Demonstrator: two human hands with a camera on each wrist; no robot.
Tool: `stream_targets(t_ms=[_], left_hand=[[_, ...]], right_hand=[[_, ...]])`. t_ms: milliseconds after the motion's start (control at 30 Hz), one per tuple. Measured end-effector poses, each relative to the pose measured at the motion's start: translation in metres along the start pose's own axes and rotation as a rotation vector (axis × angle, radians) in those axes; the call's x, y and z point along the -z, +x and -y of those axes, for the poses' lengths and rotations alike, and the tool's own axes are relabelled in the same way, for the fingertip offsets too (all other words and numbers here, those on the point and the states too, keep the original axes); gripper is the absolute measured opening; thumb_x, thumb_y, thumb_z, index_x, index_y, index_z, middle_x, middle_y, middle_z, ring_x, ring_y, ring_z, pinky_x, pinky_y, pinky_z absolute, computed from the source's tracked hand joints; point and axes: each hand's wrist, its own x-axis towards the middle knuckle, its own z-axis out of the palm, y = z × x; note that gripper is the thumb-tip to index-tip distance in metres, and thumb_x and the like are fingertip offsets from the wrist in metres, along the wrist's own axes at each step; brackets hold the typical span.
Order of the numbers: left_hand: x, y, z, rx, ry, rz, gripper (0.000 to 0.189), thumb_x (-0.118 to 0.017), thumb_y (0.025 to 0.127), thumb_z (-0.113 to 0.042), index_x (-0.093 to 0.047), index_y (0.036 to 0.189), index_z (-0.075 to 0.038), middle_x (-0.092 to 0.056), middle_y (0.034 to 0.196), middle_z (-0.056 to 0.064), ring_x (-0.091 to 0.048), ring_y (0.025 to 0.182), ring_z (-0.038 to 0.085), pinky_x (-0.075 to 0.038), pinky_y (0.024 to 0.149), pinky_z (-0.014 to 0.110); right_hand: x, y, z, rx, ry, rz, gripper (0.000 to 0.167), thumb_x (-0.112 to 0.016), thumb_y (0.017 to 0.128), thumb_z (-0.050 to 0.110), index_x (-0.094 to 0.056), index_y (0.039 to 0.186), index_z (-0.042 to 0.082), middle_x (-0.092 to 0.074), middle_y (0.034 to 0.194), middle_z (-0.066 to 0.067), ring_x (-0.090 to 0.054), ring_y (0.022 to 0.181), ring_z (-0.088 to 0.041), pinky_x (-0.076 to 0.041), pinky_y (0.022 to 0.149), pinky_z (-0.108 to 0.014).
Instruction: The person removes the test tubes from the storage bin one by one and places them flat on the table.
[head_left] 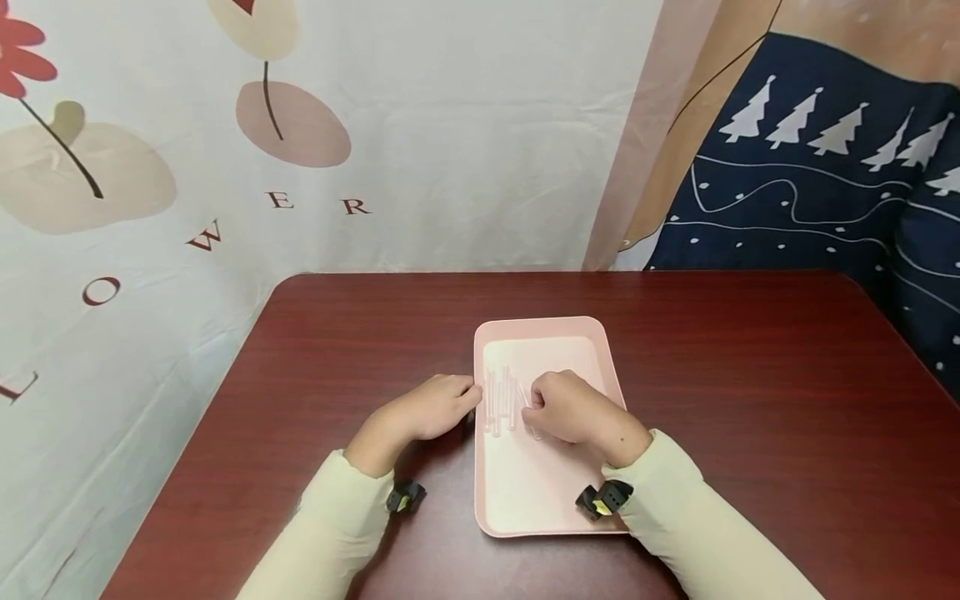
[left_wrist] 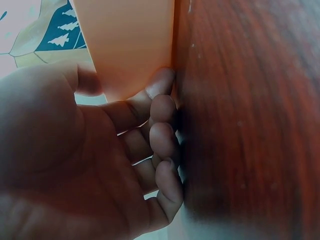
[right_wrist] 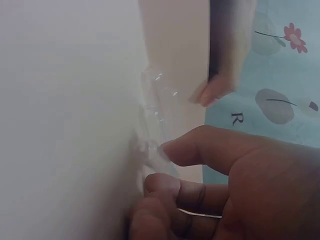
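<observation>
A pink rectangular tray [head_left: 517,500] lies lengthwise before me. Several thin clear plastic tubes [head_left: 497,404] lie side by side near its left wall. My left hand [head_left: 435,407] grips the tray's left edge, thumb at the rim and curled fingers low against the outside, as the left wrist view shows. Inside the tray, my right hand [head_left: 573,408] pinches one clear tube [right_wrist: 159,157] between thumb and index finger, just right of the others. That tube's near end sticks out below the fingers in the head view; its middle is hidden by them.
The tray rests on a dark red wooden table [head_left: 360,333]. A pale curtain [head_left: 465,167] with flowers and letters hangs behind the far edge, and navy cloth [head_left: 787,192] with white trees is at the right. Both wrists wear small black cameras [head_left: 406,497].
</observation>
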Motion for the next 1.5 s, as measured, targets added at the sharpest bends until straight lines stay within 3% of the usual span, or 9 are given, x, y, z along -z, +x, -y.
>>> stream_targets(t_ms=[200, 567, 733, 1067, 1500], left_hand=[[0.0, -0.002, 0.002, -0.008, -0.002, -0.006, 0.035, -0.035, 0.102, -0.024, -0.05, 0.073, -0.013, -0.042, 0.066, -0.003, -0.048, 0.072, 0.016, -0.041, 0.072, 0.03], [0.001, -0.002, 0.002, -0.004, 0.0, -0.008, 0.034, -0.035, 0.101, -0.024, -0.051, 0.073, -0.014, -0.042, 0.066, -0.003, -0.049, 0.073, 0.017, -0.041, 0.073, 0.03], [0.001, -0.002, 0.001, -0.001, 0.003, -0.011, 0.034, -0.035, 0.101, -0.024, -0.051, 0.073, -0.013, -0.042, 0.066, -0.002, -0.048, 0.072, 0.017, -0.041, 0.073, 0.03], [0.001, -0.003, 0.003, 0.002, 0.0, -0.013, 0.035, -0.035, 0.101, -0.025, -0.05, 0.072, -0.013, -0.042, 0.065, -0.002, -0.049, 0.072, 0.017, -0.042, 0.073, 0.03], [-0.001, 0.001, 0.002, -0.018, -0.003, -0.018, 0.035, -0.034, 0.102, -0.023, -0.053, 0.074, -0.013, -0.048, 0.069, -0.002, -0.051, 0.077, 0.018, -0.043, 0.078, 0.032]], right_hand=[[0.006, -0.003, 0.005, 0.02, 0.003, 0.007, 0.029, -0.063, 0.087, 0.015, -0.05, 0.061, 0.014, -0.047, 0.048, 0.004, -0.043, 0.036, -0.007, -0.034, 0.043, -0.022], [0.03, -0.012, 0.009, 0.141, -0.017, -0.121, 0.021, -0.059, 0.084, 0.015, -0.052, 0.064, 0.016, -0.044, 0.057, 0.007, -0.041, 0.056, -0.008, -0.035, 0.055, -0.024], [0.039, -0.015, 0.011, 0.14, -0.011, -0.185, 0.02, -0.058, 0.083, 0.014, -0.051, 0.064, 0.016, -0.041, 0.057, 0.007, -0.038, 0.056, -0.008, -0.032, 0.054, -0.023], [0.047, -0.016, 0.007, 0.098, 0.021, -0.227, 0.024, -0.059, 0.086, 0.016, -0.048, 0.065, 0.014, -0.038, 0.058, 0.005, -0.037, 0.055, -0.01, -0.031, 0.053, -0.024], [0.058, -0.022, -0.011, 0.016, 0.008, -0.278, 0.02, -0.06, 0.091, 0.02, -0.058, 0.073, 0.012, -0.049, 0.062, 0.0, -0.045, 0.058, -0.015, -0.037, 0.054, -0.028]])
